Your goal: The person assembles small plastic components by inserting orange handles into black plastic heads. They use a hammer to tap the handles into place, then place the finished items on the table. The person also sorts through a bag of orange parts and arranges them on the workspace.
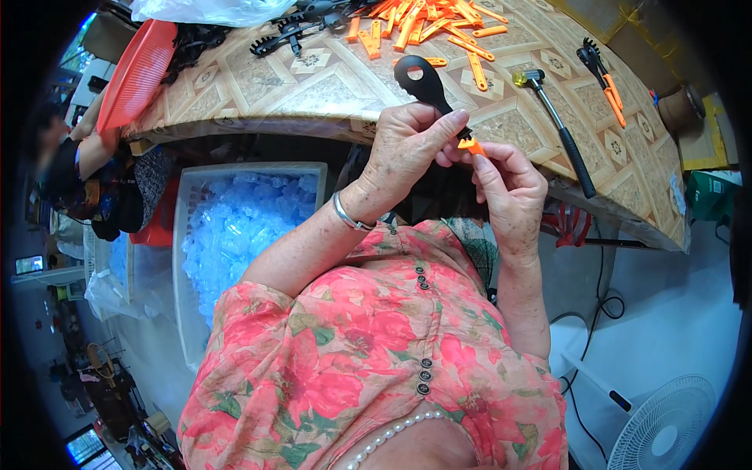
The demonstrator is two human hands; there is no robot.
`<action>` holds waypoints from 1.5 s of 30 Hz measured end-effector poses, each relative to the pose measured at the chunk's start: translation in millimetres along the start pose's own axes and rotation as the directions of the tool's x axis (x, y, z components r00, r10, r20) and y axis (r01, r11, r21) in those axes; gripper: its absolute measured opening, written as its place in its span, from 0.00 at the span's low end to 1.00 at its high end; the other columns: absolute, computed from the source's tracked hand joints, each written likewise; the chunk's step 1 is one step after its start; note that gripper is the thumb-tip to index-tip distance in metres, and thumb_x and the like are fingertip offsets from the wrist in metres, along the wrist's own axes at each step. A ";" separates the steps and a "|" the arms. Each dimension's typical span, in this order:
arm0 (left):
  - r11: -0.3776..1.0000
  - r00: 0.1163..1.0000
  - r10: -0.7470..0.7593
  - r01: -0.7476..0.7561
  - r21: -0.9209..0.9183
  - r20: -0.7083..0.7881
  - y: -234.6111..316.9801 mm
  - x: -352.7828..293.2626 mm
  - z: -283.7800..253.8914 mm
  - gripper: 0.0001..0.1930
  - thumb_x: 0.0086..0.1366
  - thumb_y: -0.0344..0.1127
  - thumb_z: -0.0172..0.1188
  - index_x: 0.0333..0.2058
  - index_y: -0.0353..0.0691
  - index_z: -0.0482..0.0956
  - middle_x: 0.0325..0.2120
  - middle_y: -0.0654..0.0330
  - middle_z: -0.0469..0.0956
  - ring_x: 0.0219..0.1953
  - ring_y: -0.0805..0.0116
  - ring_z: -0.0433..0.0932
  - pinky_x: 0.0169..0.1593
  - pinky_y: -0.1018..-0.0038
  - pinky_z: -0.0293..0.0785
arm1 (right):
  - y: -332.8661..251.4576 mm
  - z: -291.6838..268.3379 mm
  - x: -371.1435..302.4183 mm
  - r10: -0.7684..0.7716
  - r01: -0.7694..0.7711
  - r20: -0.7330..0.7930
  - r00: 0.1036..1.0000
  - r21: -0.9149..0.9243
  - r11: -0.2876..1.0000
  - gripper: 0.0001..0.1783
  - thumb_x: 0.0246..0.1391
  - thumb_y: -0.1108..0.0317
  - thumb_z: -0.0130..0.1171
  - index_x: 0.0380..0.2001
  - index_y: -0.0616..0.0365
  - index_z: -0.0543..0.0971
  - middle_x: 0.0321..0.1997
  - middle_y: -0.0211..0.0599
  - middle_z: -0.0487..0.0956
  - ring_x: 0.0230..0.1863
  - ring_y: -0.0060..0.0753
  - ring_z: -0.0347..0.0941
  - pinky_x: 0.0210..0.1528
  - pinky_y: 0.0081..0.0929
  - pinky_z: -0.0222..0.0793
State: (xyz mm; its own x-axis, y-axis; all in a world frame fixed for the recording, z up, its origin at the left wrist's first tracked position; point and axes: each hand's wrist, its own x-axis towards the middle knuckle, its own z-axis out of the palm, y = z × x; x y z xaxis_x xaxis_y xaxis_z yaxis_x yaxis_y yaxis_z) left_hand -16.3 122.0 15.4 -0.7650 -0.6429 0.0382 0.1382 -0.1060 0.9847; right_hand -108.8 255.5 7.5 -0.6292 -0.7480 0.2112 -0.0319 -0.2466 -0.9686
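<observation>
Just over the table's near edge, both my hands come together. My left hand, with a silver bangle at its wrist, is closed around the neck of a black plastic utensil head. Its wide rounded end has a round hole and points up and away from me. My right hand pinches an orange plastic handle, most of it hidden by the fingers. The narrow end of the black piece meets the orange handle between my fingertips; how deep it sits inside, I cannot tell.
Loose orange handles and black utensil parts lie at the table's far side. To the right are a hammer and a black-and-orange pasta server. A white crate of bluish plastic pieces stands lower left. Another person's arm is beside a red basket.
</observation>
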 end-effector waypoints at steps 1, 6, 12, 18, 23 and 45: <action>1.000 1.000 0.005 -0.004 -0.028 0.006 -0.3 -0.2 0.3 0.12 0.67 0.37 0.62 0.32 0.32 0.82 0.26 0.60 0.81 0.24 0.80 0.77 0.27 0.85 0.73 | 0.6 -0.9 1.1 0.023 -0.024 0.008 1.000 0.043 0.999 0.08 0.60 0.74 0.59 0.43 0.62 0.80 0.36 0.33 0.83 0.26 0.10 0.69 0.24 0.09 0.63; 0.996 0.998 -0.017 0.022 -0.084 0.054 4.3 -3.2 -0.4 0.13 0.68 0.36 0.60 0.42 0.29 0.82 0.34 0.58 0.82 0.31 0.76 0.80 0.37 0.80 0.81 | 5.2 -6.1 0.1 0.098 -0.099 0.010 0.995 0.078 0.992 0.10 0.60 0.75 0.59 0.45 0.64 0.79 0.39 0.33 0.82 0.25 0.07 0.66 0.21 0.07 0.60; 0.987 0.996 -0.091 0.090 -0.135 -0.001 5.4 -5.6 1.1 0.13 0.67 0.36 0.60 0.42 0.29 0.81 0.35 0.56 0.82 0.35 0.72 0.83 0.40 0.77 0.82 | 11.3 -5.8 -1.0 0.036 -0.035 -0.074 0.997 0.017 0.999 0.11 0.60 0.77 0.58 0.45 0.62 0.80 0.42 0.29 0.79 0.30 0.10 0.70 0.31 0.09 0.66; 0.989 0.998 -0.066 0.068 -0.131 0.023 4.1 -6.8 2.7 0.14 0.67 0.35 0.60 0.42 0.29 0.80 0.35 0.55 0.82 0.35 0.71 0.83 0.40 0.76 0.83 | 9.6 -8.0 -0.8 -0.086 0.069 -0.089 0.992 -0.184 0.980 0.12 0.56 0.78 0.61 0.44 0.61 0.81 0.41 0.31 0.78 0.42 0.21 0.75 0.45 0.18 0.70; 0.987 0.996 -0.071 0.079 -0.143 0.056 0.6 -6.9 4.0 0.13 0.67 0.35 0.60 0.43 0.29 0.80 0.35 0.54 0.82 0.35 0.71 0.82 0.41 0.76 0.83 | 9.2 -12.7 1.8 -0.347 0.310 -0.013 0.938 -0.417 0.854 0.14 0.51 0.79 0.64 0.43 0.60 0.82 0.39 0.35 0.78 0.41 0.27 0.76 0.44 0.21 0.71; 0.993 0.996 -0.048 0.055 -0.105 0.069 2.0 -11.8 8.4 0.11 0.67 0.33 0.60 0.44 0.32 0.81 0.35 0.57 0.82 0.34 0.73 0.82 0.41 0.79 0.81 | 15.9 -9.4 -2.8 -0.368 0.313 -0.077 0.927 -0.383 0.869 0.11 0.51 0.80 0.64 0.40 0.61 0.82 0.35 0.32 0.78 0.38 0.23 0.74 0.42 0.19 0.69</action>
State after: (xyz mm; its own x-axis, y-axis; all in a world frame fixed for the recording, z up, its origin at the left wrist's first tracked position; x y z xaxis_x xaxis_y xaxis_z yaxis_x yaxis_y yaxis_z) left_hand -12.3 135.8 18.3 -0.8125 -0.5830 0.0028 0.1614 -0.2203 0.9620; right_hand -114.8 259.5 -9.7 -0.6314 -0.5549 0.5417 -0.5223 -0.2120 -0.8260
